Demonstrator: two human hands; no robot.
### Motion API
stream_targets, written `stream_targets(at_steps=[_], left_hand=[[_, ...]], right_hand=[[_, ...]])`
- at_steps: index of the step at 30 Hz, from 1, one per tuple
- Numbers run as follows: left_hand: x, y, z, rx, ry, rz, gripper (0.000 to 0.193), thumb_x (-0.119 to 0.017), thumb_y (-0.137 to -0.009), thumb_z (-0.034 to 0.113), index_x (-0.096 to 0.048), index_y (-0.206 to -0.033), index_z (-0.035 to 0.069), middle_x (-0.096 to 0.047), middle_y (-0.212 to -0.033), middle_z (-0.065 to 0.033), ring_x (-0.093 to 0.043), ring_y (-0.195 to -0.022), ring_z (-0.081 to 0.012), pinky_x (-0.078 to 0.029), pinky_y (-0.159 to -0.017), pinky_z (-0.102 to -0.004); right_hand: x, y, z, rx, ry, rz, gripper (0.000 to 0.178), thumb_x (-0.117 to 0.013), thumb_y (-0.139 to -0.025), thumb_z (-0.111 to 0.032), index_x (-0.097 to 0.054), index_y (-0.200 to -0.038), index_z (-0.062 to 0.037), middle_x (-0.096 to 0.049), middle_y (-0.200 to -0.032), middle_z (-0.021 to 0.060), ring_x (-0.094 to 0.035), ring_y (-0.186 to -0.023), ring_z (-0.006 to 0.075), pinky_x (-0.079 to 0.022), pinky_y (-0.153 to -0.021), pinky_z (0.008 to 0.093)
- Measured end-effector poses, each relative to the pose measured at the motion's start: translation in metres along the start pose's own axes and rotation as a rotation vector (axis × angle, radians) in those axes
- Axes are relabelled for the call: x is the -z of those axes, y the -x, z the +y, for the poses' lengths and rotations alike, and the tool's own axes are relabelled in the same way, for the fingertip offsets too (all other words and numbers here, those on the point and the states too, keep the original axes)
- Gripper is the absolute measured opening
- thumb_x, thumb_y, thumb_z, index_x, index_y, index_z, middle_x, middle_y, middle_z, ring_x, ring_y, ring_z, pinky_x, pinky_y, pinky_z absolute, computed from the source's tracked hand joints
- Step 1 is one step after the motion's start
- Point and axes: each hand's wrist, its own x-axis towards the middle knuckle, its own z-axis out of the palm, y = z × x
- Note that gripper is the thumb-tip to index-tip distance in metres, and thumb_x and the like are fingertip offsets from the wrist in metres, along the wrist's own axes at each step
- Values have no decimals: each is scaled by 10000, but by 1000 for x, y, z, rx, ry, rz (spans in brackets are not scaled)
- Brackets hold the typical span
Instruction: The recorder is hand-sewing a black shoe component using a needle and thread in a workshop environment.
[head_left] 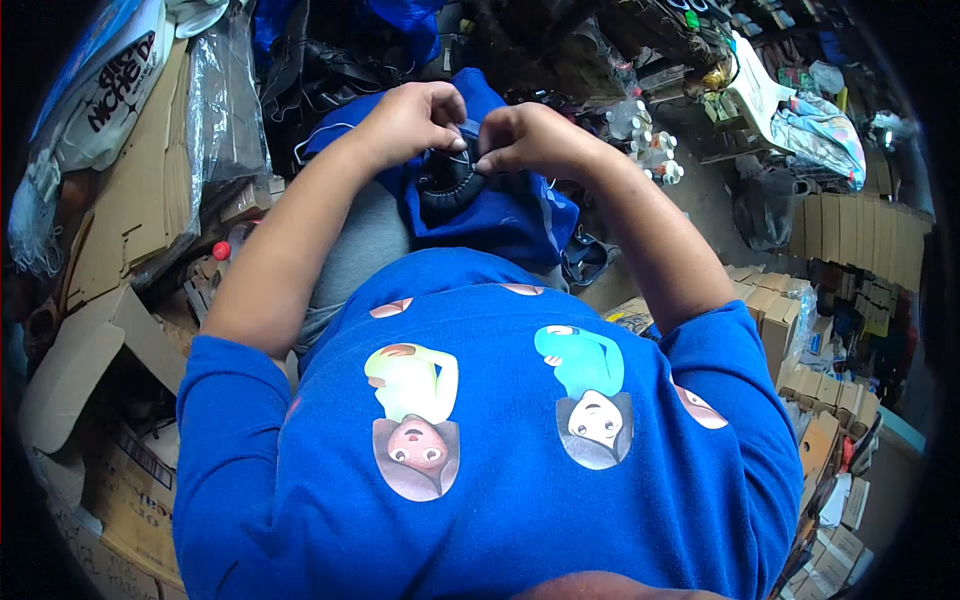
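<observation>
A black, curved piece that looks like a shoe (450, 190), with a row of pale stitches along its rim, rests on blue cloth (500, 225) over my lap. My left hand (412, 122) is above its far left edge, thumb and fingers pinched together. What lies in that pinch is too small to make out. My right hand (535, 140) meets it from the other side, its thumb and forefinger closed at the upper right rim of the black piece. The two hands' fingertips are a small gap apart. Part of the rim is hidden behind the fingers.
Flattened cardboard (130, 210) and clear plastic sheeting (225, 100) stand at the left. Several white-capped bottles (650, 145) are beyond my right hand. A white chair (755, 90) holding cloth is at the far right. Stacked cardboard boxes (780, 310) line the right side.
</observation>
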Motion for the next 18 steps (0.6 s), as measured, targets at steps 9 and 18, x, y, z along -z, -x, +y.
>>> stream_targets(at_steps=[9,18], left_hand=[[7,81,13,27,-718,349,205,-675,-799,114,-639,-981,27,-655,-891,-137,-640,-829,-258,-488,-753,-335],[-37,27,26,-277,706,627,290,-482,-983,254,-575,-799,50,-608,-775,-76,-601,-731,-200,-477,-729,-320]], right_hand=[[-17,25,21,113,42,247,237,-715,-813,-253,-657,-906,-43,-565,-856,57,-561,-837,185,-452,-801,303],[-34,-7,17,53,-1875,689,417,-431,-982,-410,-579,-1023,-22,-620,-933,155,-612,-892,280,-493,-817,434]])
